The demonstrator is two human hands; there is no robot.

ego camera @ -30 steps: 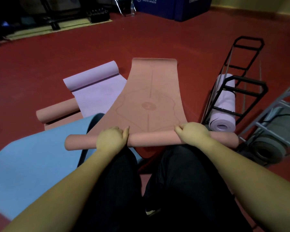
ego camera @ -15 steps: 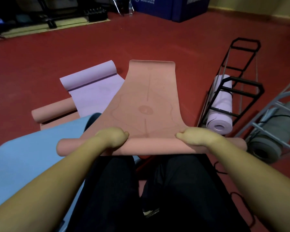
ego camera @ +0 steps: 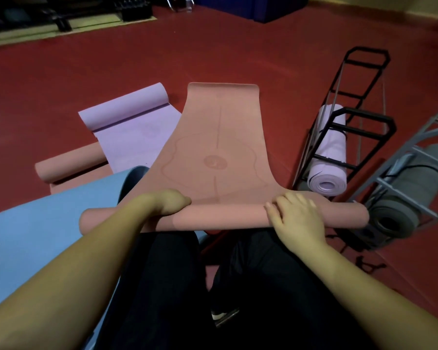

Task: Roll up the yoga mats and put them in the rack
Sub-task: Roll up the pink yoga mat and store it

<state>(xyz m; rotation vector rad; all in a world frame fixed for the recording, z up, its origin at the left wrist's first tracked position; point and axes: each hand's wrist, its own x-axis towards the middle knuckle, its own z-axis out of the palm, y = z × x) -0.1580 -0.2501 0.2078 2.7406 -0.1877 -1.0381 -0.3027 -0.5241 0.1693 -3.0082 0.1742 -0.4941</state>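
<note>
The salmon mat (ego camera: 220,147) lies on the red floor (ego camera: 61,84), its flat tail running away from the person; it looks soft, pliant and grippy, probably light. Its rolled end (ego camera: 223,218) lies crosswise over the knees, best held near both ends. The left hand (ego camera: 171,203) curls its fingers around the roll; the right hand (ego camera: 299,218) presses with fingers straight and apart. The black rack (ego camera: 359,117) stands just right.

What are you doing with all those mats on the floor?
A person is rolling up the salmon-pink mat. The left hand grips the rolled end, and the right hand lies on top of the roll. Most of that mat is not yet rolled. One lilac roll already sits in the black rack. A half-rolled lilac mat, another pink roll and a blue mat wait nearby.
</note>
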